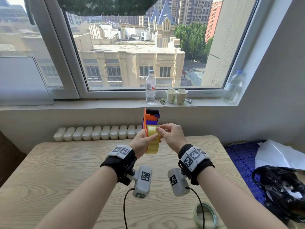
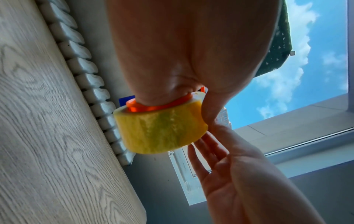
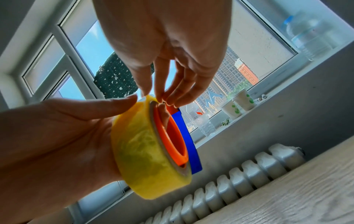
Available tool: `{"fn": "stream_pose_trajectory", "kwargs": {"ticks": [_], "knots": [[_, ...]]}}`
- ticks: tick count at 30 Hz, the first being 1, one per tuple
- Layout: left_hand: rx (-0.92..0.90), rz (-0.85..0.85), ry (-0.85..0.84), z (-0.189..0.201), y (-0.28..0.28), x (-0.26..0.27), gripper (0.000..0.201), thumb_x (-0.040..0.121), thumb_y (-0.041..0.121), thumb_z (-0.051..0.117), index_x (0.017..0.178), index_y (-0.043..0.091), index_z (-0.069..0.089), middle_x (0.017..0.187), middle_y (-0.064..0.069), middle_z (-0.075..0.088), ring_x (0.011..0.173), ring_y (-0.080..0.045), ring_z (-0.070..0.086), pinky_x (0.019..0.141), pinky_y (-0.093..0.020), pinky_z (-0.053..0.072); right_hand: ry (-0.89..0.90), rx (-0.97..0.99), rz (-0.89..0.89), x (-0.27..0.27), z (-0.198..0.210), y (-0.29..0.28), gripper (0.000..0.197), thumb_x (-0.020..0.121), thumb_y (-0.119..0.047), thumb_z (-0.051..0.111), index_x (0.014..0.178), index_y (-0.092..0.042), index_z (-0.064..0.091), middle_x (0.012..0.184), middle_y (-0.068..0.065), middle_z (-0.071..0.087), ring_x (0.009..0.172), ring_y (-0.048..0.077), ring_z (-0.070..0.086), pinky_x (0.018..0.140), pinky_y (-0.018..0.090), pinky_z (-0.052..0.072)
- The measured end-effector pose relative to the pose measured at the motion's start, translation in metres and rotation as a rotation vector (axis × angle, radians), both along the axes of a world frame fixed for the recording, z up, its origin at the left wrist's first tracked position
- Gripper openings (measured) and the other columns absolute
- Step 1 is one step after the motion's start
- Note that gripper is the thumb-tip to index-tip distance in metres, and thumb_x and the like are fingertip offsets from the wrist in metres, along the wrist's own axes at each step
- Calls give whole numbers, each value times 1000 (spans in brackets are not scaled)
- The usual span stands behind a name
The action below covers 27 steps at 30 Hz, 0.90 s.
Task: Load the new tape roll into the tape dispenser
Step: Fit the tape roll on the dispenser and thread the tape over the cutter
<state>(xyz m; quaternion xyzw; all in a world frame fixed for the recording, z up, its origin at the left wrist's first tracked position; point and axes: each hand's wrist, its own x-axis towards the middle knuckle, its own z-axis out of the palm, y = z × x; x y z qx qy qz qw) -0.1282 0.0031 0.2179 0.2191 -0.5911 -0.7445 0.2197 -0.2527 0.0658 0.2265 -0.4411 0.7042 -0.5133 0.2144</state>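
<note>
Your left hand [image 1: 141, 142] holds the light, stiff tape roll [image 1: 153, 140] on the tape dispenser [image 1: 150, 119], while your right hand [image 1: 171, 136] fingertips pinch its slippery top edge.

Daylight coming through big window [image 1: 132, 47]; white radiator [image 1: 97, 133] sitting below sill; wooden table [image 1: 49, 171] standing before grey wall [image 1: 280, 80], possibly plaster.

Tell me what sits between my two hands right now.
The yellow tape roll on the orange tape dispenser sits between left hand and right hand, clearest in the head view.
</note>
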Motion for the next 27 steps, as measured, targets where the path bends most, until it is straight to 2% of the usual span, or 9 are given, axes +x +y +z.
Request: {"fn": "stream_pose_trajectory", "kwargs": {"ticks": [4, 7, 11, 15, 18, 20, 22, 25, 27], "knots": [[-85, -22, -26, 0, 2, -1, 36, 82, -16, 54, 105, 12, 55, 93, -9, 62, 87, -19, 61, 80, -31, 51, 236, 33, -94, 4, 10, 4, 22, 86, -22, 62, 96, -6, 73, 96, 9, 65, 84, 20, 62, 79, 30, 51], [-108, -2, -45, -4, 4, -4, 38, 81, -15, 56, 106, 14, 53, 91, -8, 62, 84, -18, 61, 76, -30, 51, 387, 84, -124, 8, 16, 7, 22, 88, -22, 58, 92, -7, 73, 94, 9, 64, 86, 22, 60, 76, 27, 44], [-121, -10, -59, -9, 6, -4, 41, 80, -9, 61, 117, 3, 50, 92, -10, 62, 84, -21, 61, 74, -32, 50, 549, 150, -129, 14, 21, 11, 22, 90, -20, 54, 88, -3, 69, 97, 11, 60, 88, 31, 61, 76, 33, 45], [-179, -21, -107, -10, 9, 0, 37, 82, -9, 60, 117, -2, 50, 93, -11, 63, 85, -22, 62, 75, -33, 50, 689, 161, -71, 18, 20, 16, 19, 88, -14, 54, 91, 2, 63, 102, 13, 57, 90, 34, 61, 72, 31, 39], [-195, -20, -127, -11, 10, 3, 40, 82, -6, 61, 120, -6, 49, 99, -18, 63, 91, -28, 62, 82, -41, 52, 752, 124, -22, 19, 18, 21, 14, 85, -10, 58, 87, 4, 61, 102, 15, 58, 88, 35, 61, 70, 28, 36], [-194, -25, -133, -10, 10, 4, 40, 83, -5, 61, 121, -7, 48, 103, -22, 61, 95, -31, 61, 89, -48, 49, 771, 106, 23, 20, 17, 22, 12, 83, -7, 61, 83, 5, 61, 100, 17, 59, 84, 34, 61, 69, 30, 40], [-187, -30, -128, -10, 9, 5, 41, 83, -4, 60, 122, -8, 47, 103, -22, 60, 95, -31, 60, 90, -49, 49, 722, 96, 38, 19, 16, 20, 12, 83, -8, 60, 82, 4, 61, 98, 15, 59, 80, 32, 59, 69, 31, 41], [-163, 11, -143, -12, 6, 8, 46, 82, -5, 61, 125, -6, 43, 99, -17, 60, 90, -25, 61, 84, -42, 52, 476, 106, 2, 13, 18, 15, 18, 86, -16, 60, 78, -1, 66, 86, 6, 55, 75, 22, 55, 69, 28, 41], [-150, 40, -151, -14, 4, 10, 47, 82, -4, 62, 125, -2, 42, 96, -11, 61, 87, -20, 62, 79, -34, 53, 375, 132, 17, 9, 21, 11, 18, 84, -20, 64, 79, -4, 68, 84, 4, 56, 76, 19, 57, 72, 29, 46]]}}
